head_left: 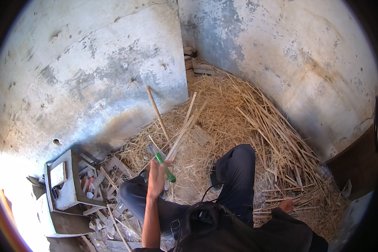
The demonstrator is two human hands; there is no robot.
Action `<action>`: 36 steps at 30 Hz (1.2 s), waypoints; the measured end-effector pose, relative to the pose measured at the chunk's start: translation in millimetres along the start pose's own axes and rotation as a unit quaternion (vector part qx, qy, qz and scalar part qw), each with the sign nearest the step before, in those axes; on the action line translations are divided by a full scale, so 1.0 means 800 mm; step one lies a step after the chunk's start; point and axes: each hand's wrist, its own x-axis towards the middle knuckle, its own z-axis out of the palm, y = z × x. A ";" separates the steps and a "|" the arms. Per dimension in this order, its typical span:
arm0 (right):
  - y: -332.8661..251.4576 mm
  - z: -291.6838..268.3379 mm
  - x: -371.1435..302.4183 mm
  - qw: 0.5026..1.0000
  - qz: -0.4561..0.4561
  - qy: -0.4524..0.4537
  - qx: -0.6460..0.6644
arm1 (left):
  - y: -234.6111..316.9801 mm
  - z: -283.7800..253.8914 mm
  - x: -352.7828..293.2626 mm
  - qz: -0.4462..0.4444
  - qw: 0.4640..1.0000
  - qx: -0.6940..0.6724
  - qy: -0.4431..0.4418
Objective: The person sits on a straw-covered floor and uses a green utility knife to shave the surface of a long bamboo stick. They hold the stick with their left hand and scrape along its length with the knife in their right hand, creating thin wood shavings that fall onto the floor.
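Raised over my left knee, my left hand (156,175) is closed around a knife with a green handle (166,170). Its thin blade points up and away toward the far wall. Just past the fingers lie long pale split strips (184,133) that look like bamboo; whether the hand touches them is hard to see. My right hand (286,205) reaches low to the right, beside loose strips (277,201) on the floor. The sleeve and the small size of that hand hide how its fingers stand.
A long pile of split strips (277,138) runs along the right wall, over straw-like shavings (222,105). One round stick (157,112) leans near the left wall. At left stands a worn wooden stool-like frame (67,201) among scraps. My bent legs (239,172) sit in the middle.
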 end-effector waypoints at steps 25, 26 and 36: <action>-0.013 0.075 -0.012 0.977 0.059 -0.074 0.188 | -0.005 -0.006 -0.004 -0.009 1.000 -0.022 0.008; -0.039 0.093 -0.017 0.967 0.062 -0.097 0.226 | -0.007 -0.012 -0.008 -0.011 0.999 -0.023 0.020; -0.269 0.090 -0.269 0.697 -0.067 -0.509 0.500 | -0.008 0.003 0.001 -0.030 0.999 -0.020 -0.011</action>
